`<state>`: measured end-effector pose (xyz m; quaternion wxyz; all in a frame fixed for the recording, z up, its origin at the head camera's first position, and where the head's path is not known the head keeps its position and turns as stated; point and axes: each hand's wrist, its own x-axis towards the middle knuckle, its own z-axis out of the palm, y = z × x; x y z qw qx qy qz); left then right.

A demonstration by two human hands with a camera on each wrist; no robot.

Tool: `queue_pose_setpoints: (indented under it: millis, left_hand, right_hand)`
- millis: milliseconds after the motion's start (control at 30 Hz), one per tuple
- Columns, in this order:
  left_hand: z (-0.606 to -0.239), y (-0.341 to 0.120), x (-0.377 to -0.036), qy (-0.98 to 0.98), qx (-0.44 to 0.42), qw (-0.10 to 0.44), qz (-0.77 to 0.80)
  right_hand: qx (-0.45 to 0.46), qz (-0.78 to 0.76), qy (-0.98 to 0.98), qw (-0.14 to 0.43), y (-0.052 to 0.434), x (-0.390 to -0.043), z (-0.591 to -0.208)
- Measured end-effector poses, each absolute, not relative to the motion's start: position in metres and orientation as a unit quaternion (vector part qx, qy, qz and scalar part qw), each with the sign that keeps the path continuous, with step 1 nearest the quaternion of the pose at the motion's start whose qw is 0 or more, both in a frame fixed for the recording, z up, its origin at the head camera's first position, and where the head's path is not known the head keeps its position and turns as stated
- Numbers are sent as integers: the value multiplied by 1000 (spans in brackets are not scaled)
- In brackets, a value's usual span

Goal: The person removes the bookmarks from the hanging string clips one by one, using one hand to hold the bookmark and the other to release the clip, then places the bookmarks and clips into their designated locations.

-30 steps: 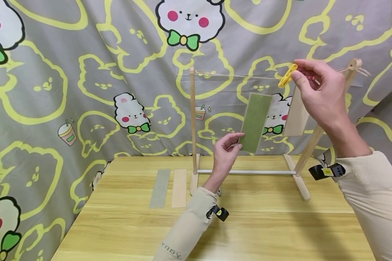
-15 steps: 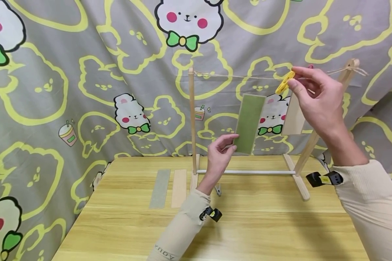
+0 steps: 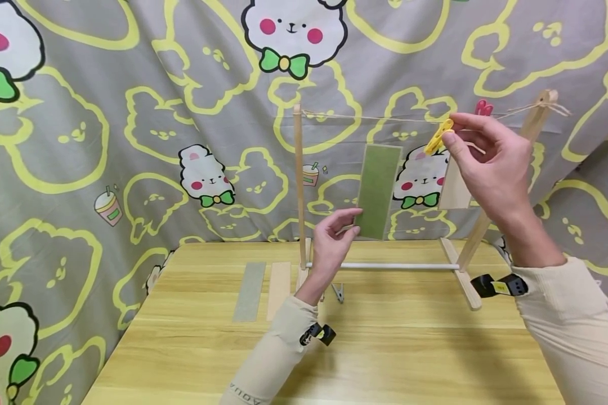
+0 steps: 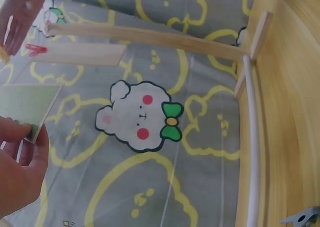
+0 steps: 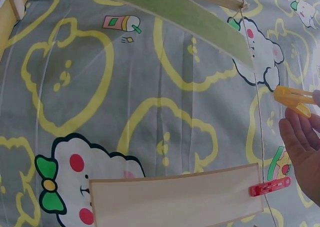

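Observation:
My left hand [image 3: 332,239] pinches a green rectangular card [image 3: 378,191] by its lower left edge, holding it upright below the string [image 3: 354,116]. Between thumb and fingers of my right hand [image 3: 491,157] is a yellow clothespin [image 3: 439,136], close to the string. A beige card [image 3: 454,184] hangs from the string behind the right hand, clipped by a red clothespin [image 5: 270,186]. In the right wrist view the green card [image 5: 185,22] slants across the top, its end near the string.
A wooden stand with a left post [image 3: 299,185], right post [image 3: 534,126] and white bottom rod [image 3: 400,266] carries the string. A grey card [image 3: 250,291] and another beige card [image 3: 279,289] lie on the table [image 3: 182,349]. A grey clothespin [image 3: 339,293] lies near the left foot. A patterned curtain [image 3: 223,101] hangs behind.
My left hand has moved left with the green card, which now stands more upright. The right hand has lowered slightly with the yellow clothespin, bringing the red clothespin into sight.

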<state>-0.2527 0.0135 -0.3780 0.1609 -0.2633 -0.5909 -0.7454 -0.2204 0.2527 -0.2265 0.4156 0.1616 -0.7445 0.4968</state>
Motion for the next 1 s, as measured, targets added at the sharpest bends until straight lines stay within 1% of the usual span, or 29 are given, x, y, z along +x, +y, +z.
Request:
queue_pose_setpoints:
  millis: [300,567,1000]
  left_hand:
    - [-378,0,-249,-593,-264,171,-741]
    - [-382,-11,-242,-595,-267,167,-740]
    - [-390,-20,-233,-593,-247,166,-748]
  right_hand:
    - [180,515,-719,430,252,-220,-244]
    - [186,524,-716,421,250,-217,-255]
    - [210,574,-677,410,246,-209,-270]
